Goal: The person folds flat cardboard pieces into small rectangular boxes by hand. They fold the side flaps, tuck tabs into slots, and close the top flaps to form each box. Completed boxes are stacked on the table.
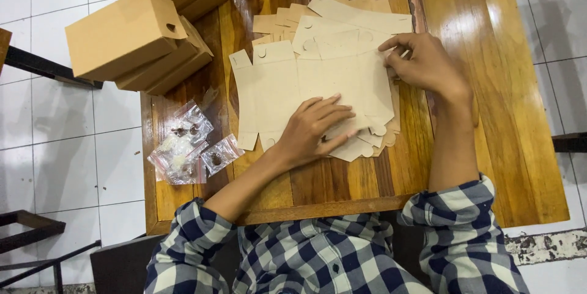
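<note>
Checked sleeves (202, 239) nearest; our left hand (315, 129) flat, pressing box blank (306, 80); right hand (422, 62) pinching edge. Risk: stack beneath slips, crooked crease.

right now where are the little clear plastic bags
In the head view, the clear plastic bags lie near the wooden table's left edge, left of the left hand.

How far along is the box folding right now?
Done: several folded boxes stacked at the table's left edge. In hand: left hand presses the top flat blank; right hand pinches its right edge. Left: the pile of flat blanks underneath.
</note>
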